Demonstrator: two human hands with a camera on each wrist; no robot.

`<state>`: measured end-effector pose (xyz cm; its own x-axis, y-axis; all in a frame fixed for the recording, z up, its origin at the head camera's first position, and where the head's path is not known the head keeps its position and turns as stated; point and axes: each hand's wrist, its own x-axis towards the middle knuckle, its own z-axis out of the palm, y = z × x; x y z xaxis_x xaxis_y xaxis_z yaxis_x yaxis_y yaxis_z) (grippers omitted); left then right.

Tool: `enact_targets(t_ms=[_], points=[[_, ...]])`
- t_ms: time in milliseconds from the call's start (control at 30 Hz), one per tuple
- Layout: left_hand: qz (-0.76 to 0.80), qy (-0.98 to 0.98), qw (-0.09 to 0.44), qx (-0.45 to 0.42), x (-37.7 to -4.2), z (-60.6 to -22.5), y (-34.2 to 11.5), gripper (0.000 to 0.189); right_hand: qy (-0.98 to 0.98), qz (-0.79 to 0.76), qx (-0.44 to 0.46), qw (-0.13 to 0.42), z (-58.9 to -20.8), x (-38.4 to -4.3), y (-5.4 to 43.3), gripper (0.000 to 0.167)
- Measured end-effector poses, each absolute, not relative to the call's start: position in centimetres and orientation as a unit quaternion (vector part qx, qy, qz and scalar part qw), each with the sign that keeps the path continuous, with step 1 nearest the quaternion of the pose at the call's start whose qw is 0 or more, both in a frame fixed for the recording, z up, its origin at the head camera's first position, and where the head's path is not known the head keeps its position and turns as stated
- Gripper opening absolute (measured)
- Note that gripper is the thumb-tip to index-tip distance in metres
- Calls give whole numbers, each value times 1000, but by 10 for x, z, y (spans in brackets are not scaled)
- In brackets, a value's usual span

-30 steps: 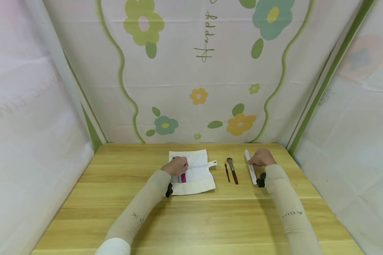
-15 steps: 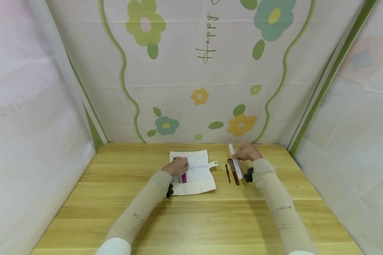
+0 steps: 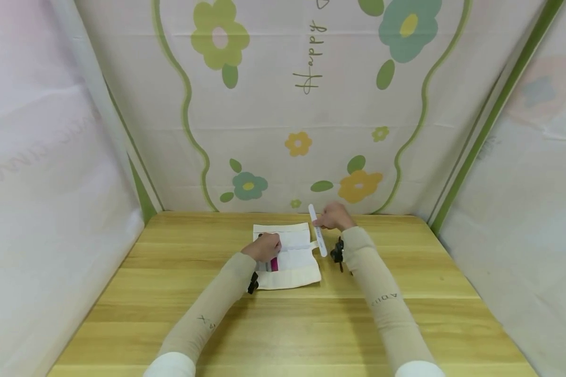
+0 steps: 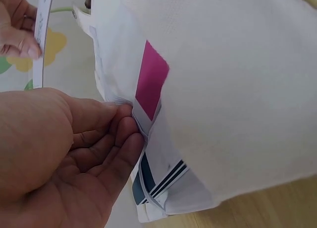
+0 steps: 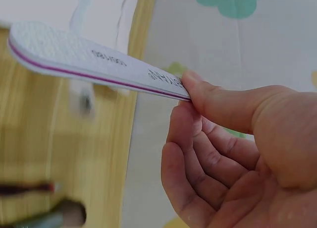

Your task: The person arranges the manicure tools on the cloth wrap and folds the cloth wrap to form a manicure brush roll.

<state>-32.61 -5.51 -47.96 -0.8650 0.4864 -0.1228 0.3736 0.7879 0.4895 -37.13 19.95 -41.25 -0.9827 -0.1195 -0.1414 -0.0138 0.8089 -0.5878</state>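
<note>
A white fabric pouch [image 3: 298, 259] lies unfolded on the table, a snap tab [image 3: 314, 245] at its right side. My left hand [image 3: 265, 247] is over its left part; in the left wrist view thumb and fingertips pinch the edge of a pocket. Inside that pocket show a magenta-ended flat piece [image 4: 151, 82] and a dark-striped flat piece [image 4: 171, 178]. Between thumb and index finger, my right hand [image 3: 334, 216] holds a white nail file [image 3: 318, 233] with a magenta edge. The file is in the air by the pouch's right side, its lower end in front of the tab.
On the wooden table [image 3: 283, 324], right of the pouch, lie a makeup brush [image 5: 59, 215] and a slim dark tool [image 5: 25, 189], mostly hidden by the right wrist in the head view. A flowered cloth wall [image 3: 264, 120] rises behind the table.
My right hand has carried the nail file leftward, past the makeup brush and slim tool, to the pouch's right side. The left hand keeps its place at the pouch.
</note>
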Motion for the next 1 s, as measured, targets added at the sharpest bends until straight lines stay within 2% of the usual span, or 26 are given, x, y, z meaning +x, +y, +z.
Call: enact_targets(t_ms=[233, 433, 633, 1000], points=[[224, 940, 117, 229, -328, -481, -54, 17, 942, -323, -39, 80, -411, -382, 163, 43], [227, 937, 113, 240, -329, -483, -55, 17, 937, -342, -46, 56, -410, -382, 141, 30], [222, 939, 108, 238, -327, -478, -55, 17, 912, -405, -70, -1, -421, -386, 131, 20], [227, 938, 111, 238, -326, -479, -54, 20, 877, -471, -49, -83, -447, -395, 122, 16]])
